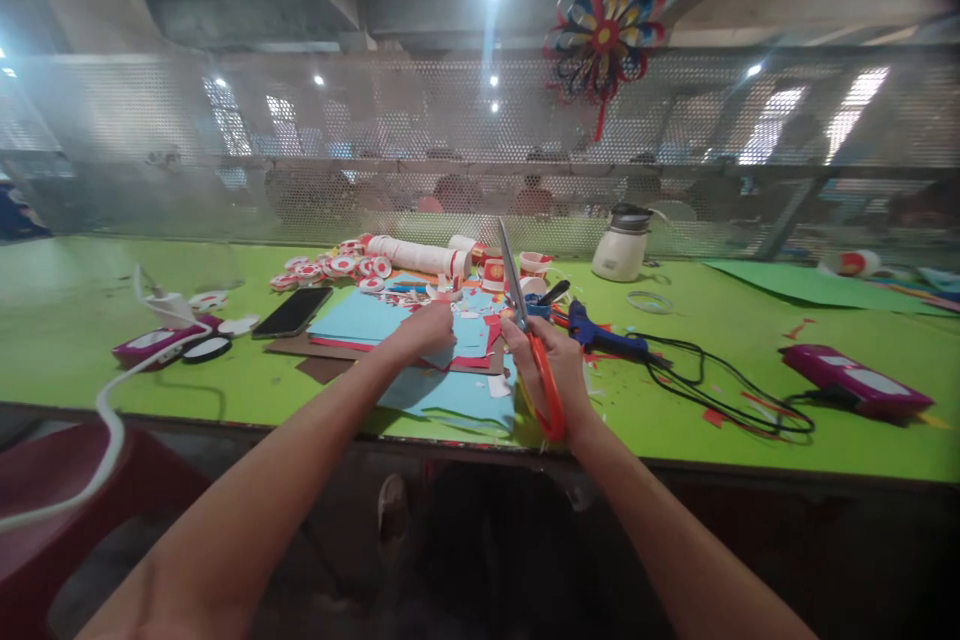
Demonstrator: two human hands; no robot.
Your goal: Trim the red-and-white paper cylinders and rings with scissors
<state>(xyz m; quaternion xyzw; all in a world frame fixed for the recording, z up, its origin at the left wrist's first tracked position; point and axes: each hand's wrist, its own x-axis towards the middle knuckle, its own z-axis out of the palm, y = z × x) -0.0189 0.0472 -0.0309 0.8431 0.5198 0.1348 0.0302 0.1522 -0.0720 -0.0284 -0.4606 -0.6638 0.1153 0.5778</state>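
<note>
My right hand (555, 365) is wrapped round the orange handle of a pair of scissors (546, 390), whose long metal blades point up and away from me. To its left, my left hand (431, 330) is closed low over light blue paper sheets (352, 320); its fingertips are turned away, so what they pinch is hidden. Just beyond its knuckles is a cut white-and-red paper cup piece (444, 291). Small red and white paper scraps lie around both hands. Red-and-white paper cups (493, 274) stand behind the scissors.
A white paper tube (416, 255) and several red-and-white discs (345, 265) lie at the back left, near a black phone (292, 313). A blue glue gun (606, 335) with black cord lies right, before a cream jug (621, 245). Purple boxes (855, 380) flank the green table (697, 360).
</note>
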